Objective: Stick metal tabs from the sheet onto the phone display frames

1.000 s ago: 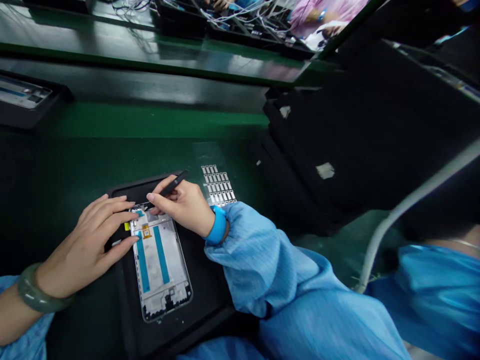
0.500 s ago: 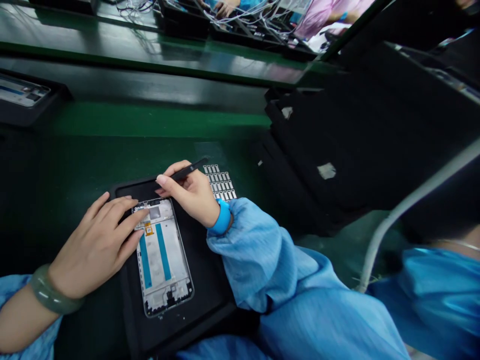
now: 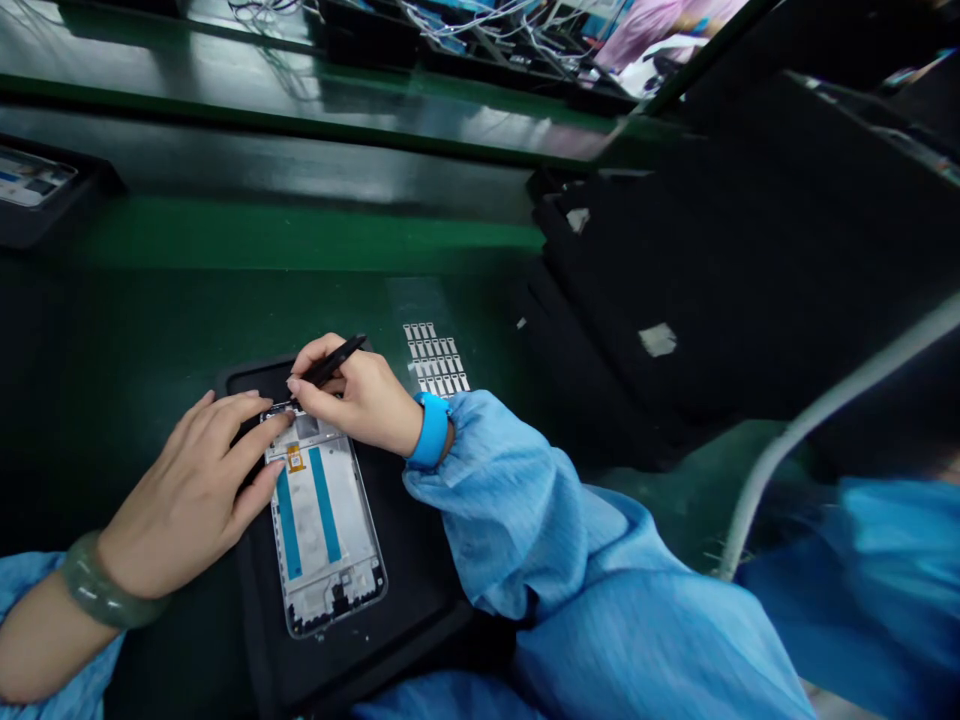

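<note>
A phone frame (image 3: 334, 530) with two blue strips and a small orange flex piece lies on a black tray (image 3: 420, 590). My left hand (image 3: 202, 470) rests with fingers spread over the frame's upper left edge, its fingertips touching it and holding nothing. In my right hand (image 3: 360, 395), black tweezers (image 3: 337, 361) are pinched, pointing down at the top edge of the frame. The tweezers' tips are hidden by the fingers. Beyond my right wrist is a clear sheet with rows of small metal pieces (image 3: 435, 350).
Another phone frame (image 3: 34, 180) sits in a black tray at the far left. Stacked black trays (image 3: 645, 250) stand at the right, near a pale hose (image 3: 787, 420). Cables (image 3: 480, 30) lie on the far line. A person's blue sleeve (image 3: 892, 570) shows at the right.
My right hand has moved left and slightly down with the tweezers, which now reach the top edge of the frame. My left hand stays almost in place. The far hand is no longer in view.
</note>
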Tool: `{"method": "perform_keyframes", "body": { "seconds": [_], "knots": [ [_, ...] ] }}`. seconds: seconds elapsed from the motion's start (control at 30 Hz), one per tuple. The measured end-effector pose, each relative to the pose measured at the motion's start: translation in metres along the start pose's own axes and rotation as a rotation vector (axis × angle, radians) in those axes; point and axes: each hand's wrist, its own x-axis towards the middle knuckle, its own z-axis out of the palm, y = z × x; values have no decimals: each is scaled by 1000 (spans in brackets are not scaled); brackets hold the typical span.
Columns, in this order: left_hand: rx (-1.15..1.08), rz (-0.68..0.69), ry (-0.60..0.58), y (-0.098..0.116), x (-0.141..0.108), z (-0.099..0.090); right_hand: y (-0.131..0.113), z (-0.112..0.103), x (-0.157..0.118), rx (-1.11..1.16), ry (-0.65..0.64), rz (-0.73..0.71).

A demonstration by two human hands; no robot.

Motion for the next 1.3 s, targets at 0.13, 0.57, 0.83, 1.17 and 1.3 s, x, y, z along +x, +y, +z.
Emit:
{"method": "perform_keyframes", "body": {
  "seconds": [0.13, 0.57, 0.83, 1.17, 1.3],
  "knots": [
    [-20, -9, -16, 0, 0, 0, -2, 0, 0, -19, 16, -12],
    [-17, -20, -20, 1, -1, 0, -2, 0, 1, -74, -12, -67],
    [-11, -5, 1, 1, -1, 1, -5, -4, 9, -183, -73, -137],
    [13, 7, 9, 1, -1, 1, -12, -2, 11, -416, -206, -324],
    [16, 11, -19, -1, -3, 0, -2, -4, 7, -217, -65, -188]
  ]
}}
